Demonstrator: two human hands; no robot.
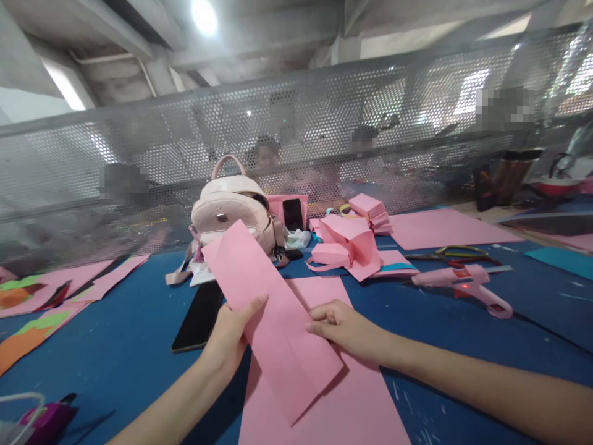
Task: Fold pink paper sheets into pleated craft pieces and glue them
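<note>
A folded strip of pink paper (273, 321) is held up at a slant in front of me. My left hand (234, 334) grips its left edge, thumb lying on top and the fingers hidden behind. At the right edge, my right hand (338, 327) pinches the paper between thumb and curled fingers. Beneath it, a larger pink sheet (324, 411) lies on the blue table (148, 352). A black phone (197, 318) rests flat beside my left hand.
A pale pink backpack (231, 204) stands behind the paper. Folded pink paper pieces (354, 244) are piled to its right. A pink glue gun (467, 287) with a lit red light lies near scissors (449, 254). Coloured paper (50, 321) lies left. A perforated metal screen (315, 123) borders the table.
</note>
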